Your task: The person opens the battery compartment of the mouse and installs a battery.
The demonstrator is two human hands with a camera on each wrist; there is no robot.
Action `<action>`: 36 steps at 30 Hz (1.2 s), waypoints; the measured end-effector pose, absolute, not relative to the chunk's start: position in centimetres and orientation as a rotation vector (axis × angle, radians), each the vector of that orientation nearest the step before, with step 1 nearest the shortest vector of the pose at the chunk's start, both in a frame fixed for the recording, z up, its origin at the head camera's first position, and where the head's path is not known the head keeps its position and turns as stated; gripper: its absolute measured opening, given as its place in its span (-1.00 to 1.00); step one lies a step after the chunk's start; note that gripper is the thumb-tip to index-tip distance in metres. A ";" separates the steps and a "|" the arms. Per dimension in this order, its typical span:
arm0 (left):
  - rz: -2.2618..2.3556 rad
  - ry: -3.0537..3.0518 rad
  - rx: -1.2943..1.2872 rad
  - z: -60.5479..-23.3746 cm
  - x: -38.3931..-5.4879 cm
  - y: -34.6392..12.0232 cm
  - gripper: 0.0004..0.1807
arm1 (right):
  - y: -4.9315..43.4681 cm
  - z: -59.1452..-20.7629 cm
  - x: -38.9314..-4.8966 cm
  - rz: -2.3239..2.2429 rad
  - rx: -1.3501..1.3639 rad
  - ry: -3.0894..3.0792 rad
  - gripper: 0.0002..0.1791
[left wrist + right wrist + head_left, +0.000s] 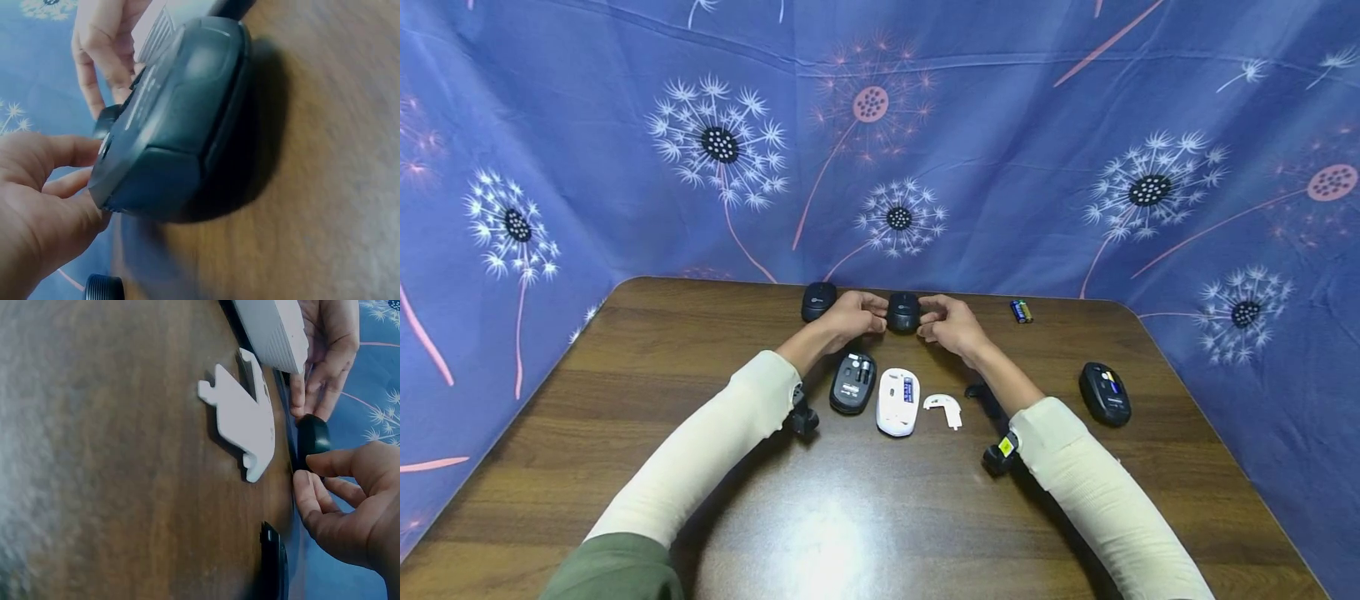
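Observation:
A black computer mouse [903,313] sits upright near the table's back edge, between my two hands. My left hand [853,317] holds its left side with fingertips and thumb. From the other side, my right hand [953,327] grips it; the right wrist view shows thumb and fingers at the end of the mouse [314,439]. Another black mouse [817,300] stands just left of my left hand. Nearer me lie an upturned black mouse [853,383] with its battery bay uncovered and an upturned white mouse [898,402] with a blue battery in it.
A white battery cover [945,409] lies right of the white mouse. A dark curved piece [275,562] is partly hidden by my right wrist in the head view. Farther right are batteries [1021,312] and an upturned black mouse [1105,393]. Patterned blue cloth [1000,167] hangs behind the table.

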State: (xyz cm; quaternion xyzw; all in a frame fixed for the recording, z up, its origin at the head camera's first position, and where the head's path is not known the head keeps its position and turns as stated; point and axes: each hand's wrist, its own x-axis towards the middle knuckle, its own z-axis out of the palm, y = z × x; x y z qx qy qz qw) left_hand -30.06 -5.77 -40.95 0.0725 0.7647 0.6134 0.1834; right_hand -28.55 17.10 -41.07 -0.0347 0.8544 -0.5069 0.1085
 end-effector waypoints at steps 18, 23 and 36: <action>1.733 2.490 0.294 -40.9 -29.3 -5.3 -0.55 | 16.8 -40.6 -28.5 -1.550 -0.274 2.763 -0.57; 1.731 2.529 0.350 -41.0 -29.4 -5.1 -0.57 | 16.9 -40.5 -28.6 -1.613 -0.296 2.746 -0.59; 1.953 2.363 0.395 -41.2 -29.5 -4.8 -0.39 | 16.9 -39.9 -28.1 -1.728 -0.277 2.612 -0.53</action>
